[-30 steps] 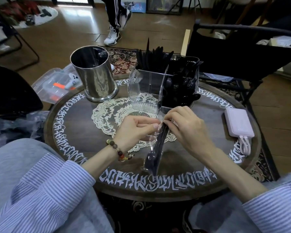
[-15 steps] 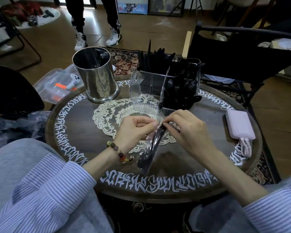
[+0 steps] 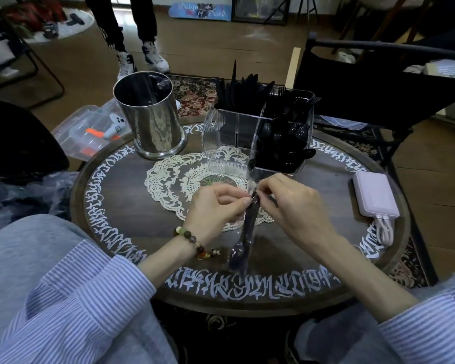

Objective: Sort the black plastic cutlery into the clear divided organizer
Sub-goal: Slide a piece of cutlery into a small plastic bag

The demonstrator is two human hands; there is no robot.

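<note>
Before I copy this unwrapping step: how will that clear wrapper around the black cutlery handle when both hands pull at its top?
The clear wrapper looks thin and crinkly, so probably floppy and light. The black cutlery inside likely gives the only stiffness. Left hand and right hand both pinch its top; glossy film may slip.

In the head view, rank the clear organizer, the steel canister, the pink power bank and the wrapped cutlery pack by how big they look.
1. clear organizer
2. steel canister
3. pink power bank and wrapped cutlery pack, held by both hands nearer the camera: too close to rank.
</note>
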